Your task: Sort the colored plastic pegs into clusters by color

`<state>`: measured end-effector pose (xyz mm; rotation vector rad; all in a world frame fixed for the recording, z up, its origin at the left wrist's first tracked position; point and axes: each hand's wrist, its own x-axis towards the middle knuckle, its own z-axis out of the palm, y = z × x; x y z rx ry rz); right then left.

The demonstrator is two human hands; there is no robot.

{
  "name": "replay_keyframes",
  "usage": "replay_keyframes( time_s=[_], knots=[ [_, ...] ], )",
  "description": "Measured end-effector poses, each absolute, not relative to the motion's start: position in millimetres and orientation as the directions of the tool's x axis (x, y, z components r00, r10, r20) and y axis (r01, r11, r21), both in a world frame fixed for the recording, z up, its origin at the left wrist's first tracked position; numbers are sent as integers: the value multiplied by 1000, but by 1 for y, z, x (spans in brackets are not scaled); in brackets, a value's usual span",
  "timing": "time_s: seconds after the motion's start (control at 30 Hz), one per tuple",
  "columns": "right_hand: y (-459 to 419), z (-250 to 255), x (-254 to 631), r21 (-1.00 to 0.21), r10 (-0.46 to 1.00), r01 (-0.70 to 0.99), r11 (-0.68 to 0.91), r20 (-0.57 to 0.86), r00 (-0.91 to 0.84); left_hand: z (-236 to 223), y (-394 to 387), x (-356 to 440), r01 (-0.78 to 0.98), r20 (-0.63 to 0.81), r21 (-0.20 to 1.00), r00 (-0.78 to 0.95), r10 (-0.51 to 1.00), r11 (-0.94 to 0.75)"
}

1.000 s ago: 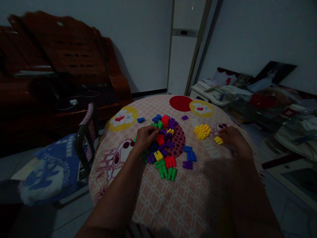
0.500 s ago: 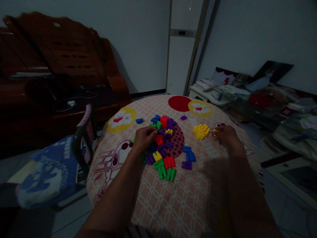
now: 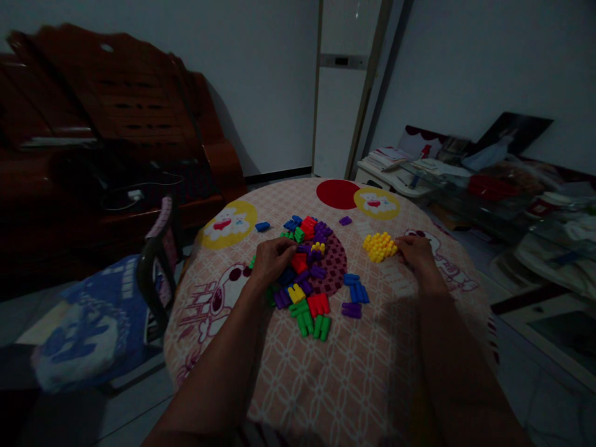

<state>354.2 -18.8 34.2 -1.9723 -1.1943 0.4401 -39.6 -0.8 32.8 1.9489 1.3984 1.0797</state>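
My left hand (image 3: 274,259) rests at the left side of a mixed pile of plastic building blocks, its thumb and fingers pinched together; whatever they hold is hidden. Around it lie red blocks (image 3: 319,305), green blocks (image 3: 305,318), purple blocks (image 3: 318,272) and a yellow block (image 3: 296,293). My right hand (image 3: 416,253) is closed at the right edge of a cluster of yellow blocks (image 3: 379,247), fingertips on a yellow block there. The fingers partly cover that block. Blue blocks (image 3: 356,288) and a purple block (image 3: 351,310) sit between the pile and my right forearm.
A patterned cloth covers the round table (image 3: 326,385). Single blue (image 3: 262,227) and purple (image 3: 345,221) blocks lie toward its far side. A chair with a blue cover (image 3: 107,310) stands left, a wooden sofa (image 3: 139,112) behind it. Right is a cluttered glass-topped table (image 3: 493,211).
My right hand has moved a little left with a yellow block, closing the gap to the yellow cluster. My left hand stays almost in place.
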Motion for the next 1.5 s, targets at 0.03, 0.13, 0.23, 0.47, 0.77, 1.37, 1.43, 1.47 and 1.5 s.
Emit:
replay_keyframes(
  time_s=[0.03, 0.13, 0.23, 0.47, 0.77, 1.37, 1.43, 1.47, 1.5],
  knots=[
    [-19, 35, 354, -756, 866, 604, -252, 104, 490, 33, -1, -40, 535, 310, 772, 155, 938, -343],
    [-20, 35, 353, -743, 874, 628, -234, 123, 471, 32, -1, -40, 529, 308, 777, 152, 939, -340],
    [-19, 34, 355, -704, 873, 667, -245, 139, 467, 33, -1, -40, 523, 305, 781, 156, 940, -340],
    [-17, 45, 351, -607, 818, 784, -130, 381, 431, 35, -2, -40, 507, 329, 799, 82, 941, -323],
    [-23, 58, 263, -486, 808, 793, 367, 589, -13, 41, -4, -40, 523, 357, 797, -3, 934, -303],
    [-16, 8, 209, -481, 827, 683, 550, 429, -364, 33, -2, -37, 479, 318, 828, 27, 948, -292],
    [-15, 6, 204, -471, 814, 674, 569, 441, -379, 33, -2, -37, 491, 326, 818, 31, 945, -299],
    [-15, 6, 200, -465, 813, 677, 571, 436, -386, 33, -2, -37, 500, 331, 812, 34, 943, -303],
    [-14, 6, 197, -458, 818, 686, 565, 424, -390, 32, -2, -37, 508, 335, 805, 37, 941, -306]
  ],
)
